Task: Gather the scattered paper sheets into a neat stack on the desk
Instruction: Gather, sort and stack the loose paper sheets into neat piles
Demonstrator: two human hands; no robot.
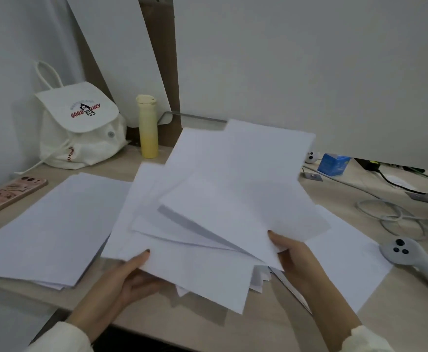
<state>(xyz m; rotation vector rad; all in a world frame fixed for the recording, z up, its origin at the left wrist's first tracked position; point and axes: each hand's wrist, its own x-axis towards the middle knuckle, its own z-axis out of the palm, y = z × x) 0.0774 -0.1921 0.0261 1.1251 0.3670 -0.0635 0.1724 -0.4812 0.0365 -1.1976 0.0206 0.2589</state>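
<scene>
Wall (pixel 309 59): plain white, at the back and on the left.
Bench (pixel 340 195): pale wood-grain top, set against it.
Corner: white board (pixel 121 59) and brown cardboard panel (pixel 165 47) lean there.
Light: soft, even, faint shadows.

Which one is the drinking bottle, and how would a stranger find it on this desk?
Start at the white backpack standing at the far left of the desk. Just right of it the bottle stands upright, beyond the fanned sheets. It alone is tall, slim and pale yellow, with a cream lid.
</scene>
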